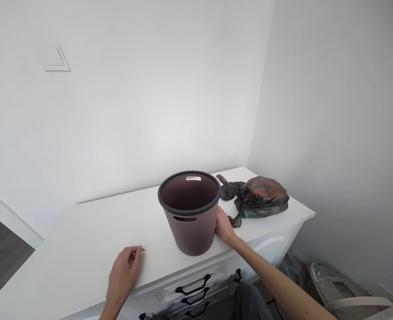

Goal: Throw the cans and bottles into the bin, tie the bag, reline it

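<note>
An upright dark purple bin (196,235) with a black rim stands on the white cabinet top (109,226); its inside looks dark. My right hand (224,226) is against the bin's right side, with its fingertips partly hidden. To the left of the bin, my left hand (125,268) rests on the cabinet top, thumb and index finger pressed together at the tips; whether anything small is between them is too small to tell. A knotted black plastic bag (264,195) with something reddish inside lies right of the bin, near my right hand.
Another piece of dark plastic (227,192) lies behind the bag's knot. Black drawer handles (193,286) stick out from the cabinet front. A pale appliance (336,284) stands on the floor at the lower right. White walls meet behind the cabinet.
</note>
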